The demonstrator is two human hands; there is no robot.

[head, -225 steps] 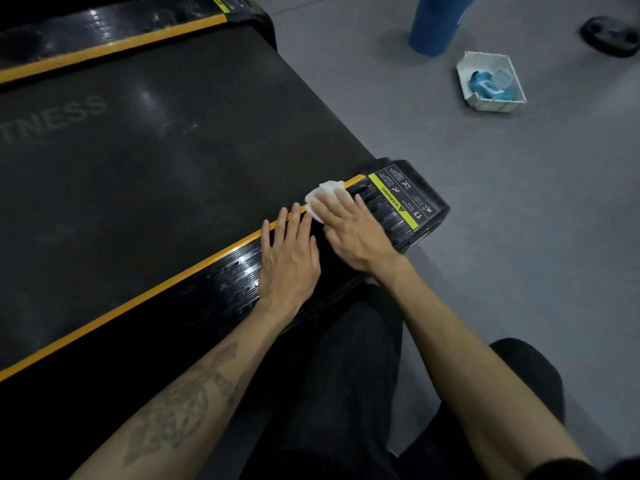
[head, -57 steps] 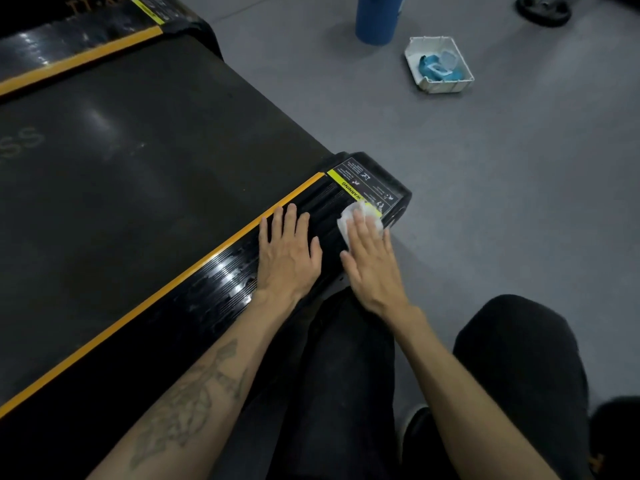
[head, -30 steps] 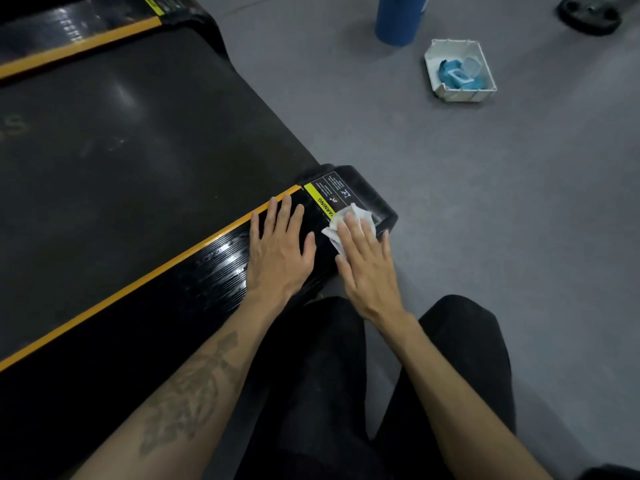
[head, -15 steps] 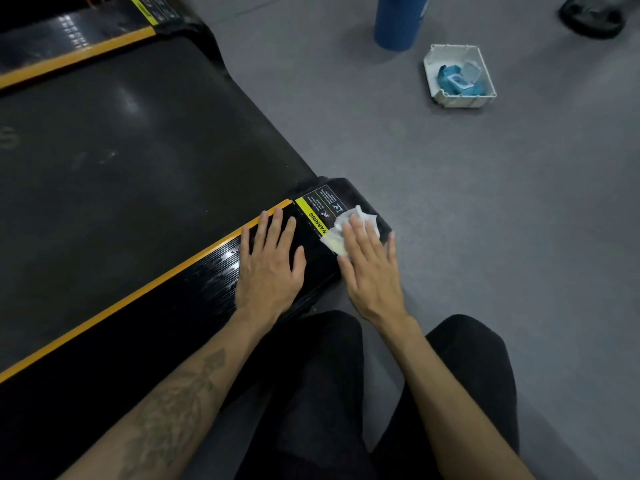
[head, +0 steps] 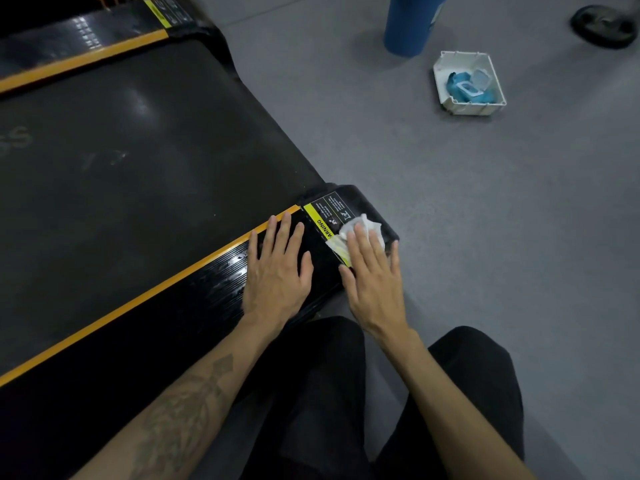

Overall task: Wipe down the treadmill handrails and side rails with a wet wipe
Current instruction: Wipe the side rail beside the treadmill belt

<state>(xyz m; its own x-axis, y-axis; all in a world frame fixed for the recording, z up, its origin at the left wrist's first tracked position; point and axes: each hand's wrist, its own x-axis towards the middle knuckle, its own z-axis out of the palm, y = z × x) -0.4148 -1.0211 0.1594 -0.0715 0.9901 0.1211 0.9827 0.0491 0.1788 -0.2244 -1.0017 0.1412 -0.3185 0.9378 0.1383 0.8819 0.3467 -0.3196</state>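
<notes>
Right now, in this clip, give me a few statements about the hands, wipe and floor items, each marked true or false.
1. The right hand presses the white wipe flat on the side rail's end cap. True.
2. The left hand holds a second wipe. False: it rests flat and bare on the side rail.
3. The white tray sits on the treadmill belt. False: it stands on the grey floor.
4. A blue cylinder stands near the tray. True.
5. The wipe covers the whole warning label. False: most of the warning label shows.

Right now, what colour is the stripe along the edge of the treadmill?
The stripe is orange-yellow, clearest in the head view.
</notes>
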